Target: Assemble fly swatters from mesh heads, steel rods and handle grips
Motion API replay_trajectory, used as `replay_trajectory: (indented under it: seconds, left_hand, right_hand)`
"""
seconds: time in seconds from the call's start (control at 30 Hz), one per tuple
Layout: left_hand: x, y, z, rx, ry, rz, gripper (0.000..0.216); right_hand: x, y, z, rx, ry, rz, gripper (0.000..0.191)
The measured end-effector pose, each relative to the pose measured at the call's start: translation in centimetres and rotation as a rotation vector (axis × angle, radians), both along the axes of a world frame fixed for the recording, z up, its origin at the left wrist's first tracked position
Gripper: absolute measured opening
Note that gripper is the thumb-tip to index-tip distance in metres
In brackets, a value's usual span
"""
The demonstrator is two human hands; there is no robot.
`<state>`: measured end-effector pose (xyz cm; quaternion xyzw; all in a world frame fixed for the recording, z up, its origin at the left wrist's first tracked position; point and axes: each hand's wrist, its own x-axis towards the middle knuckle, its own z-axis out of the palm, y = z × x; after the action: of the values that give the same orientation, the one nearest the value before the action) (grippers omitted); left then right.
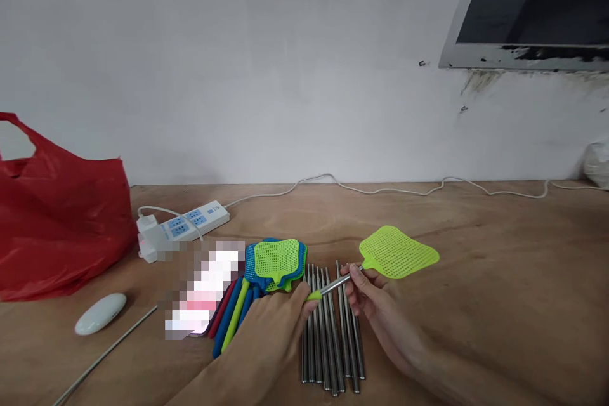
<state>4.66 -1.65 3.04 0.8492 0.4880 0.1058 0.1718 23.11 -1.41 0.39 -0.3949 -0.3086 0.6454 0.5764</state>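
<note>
A fly swatter (398,252) with a lime-green mesh head, a metal rod and a green handle end is held between my hands, its head to the right. My left hand (278,320) is wrapped round the green handle. My right hand (373,295) pinches the rod just below the head. Under them lie several loose metal rods (328,336), side by side. Left of these is a stack of green and blue mesh swatter heads (277,258). Blue, green and dark red handles (233,311) lie beside my left hand, which partly hides them.
A red plastic bag (61,216) stands at the far left, near a white power strip (195,221) whose cable runs along the wall. A blurred-out, bright-screened phone (209,288) and a white oval object (100,314) lie on the wooden table (499,279).
</note>
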Motion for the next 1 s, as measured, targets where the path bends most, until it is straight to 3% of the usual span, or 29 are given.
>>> replay_trajectory:
  seconds: [0.1,0.2,0.23,0.37,0.43,0.53,0.67,0.8,0.9,1.0]
  left_hand:
    - [-1.0,-0.3,0.4,-0.307,-0.319,0.049,0.043]
    - [-3.1,-0.2,0.9,-0.642,-0.445,0.187,0.05]
    - [-3.8,0.0,1.0,-0.627,-0.428,0.199,0.052]
    - [-5.3,1.0,1.6,0.072,0.001,0.248,0.042]
    - [-5.3,1.6,2.0,0.229,0.27,0.345,0.037]
    - [-5.0,2.4,2.3,0.24,0.501,0.423,0.039]
    - [-5.2,2.6,1.7,0.225,0.597,0.425,0.039]
    - [-6.0,2.7,1.2,0.184,0.613,0.429,0.047]
    - [-6.5,3.3,2.0,0.177,0.572,0.454,0.05]
    - [-6.3,4.1,3.0,0.221,0.497,0.443,0.042]
  right_hand:
    - [1.6,1.0,0.2,0.012,0.013,-0.029,0.03]
    - [4.2,2.6,0.8,0.082,0.043,-0.278,0.034]
    - [5.0,3.1,1.0,0.111,0.036,-0.334,0.035]
    - [5.7,3.7,1.1,0.088,0.017,-0.266,0.033]
    - [4.9,3.5,0.9,0.068,0.02,-0.209,0.034]
    - [3.8,3.4,0.5,0.051,0.007,-0.145,0.035]
    - [3.7,3.6,-0.3,0.003,-0.022,-0.112,0.038]
    - [4.4,3.8,-0.8,-0.015,-0.051,-0.112,0.04]
    - [5.0,4.2,-0.8,0.014,-0.023,-0.15,0.041]
    - [5.7,4.5,-0.7,0.068,0.02,-0.014,0.041]
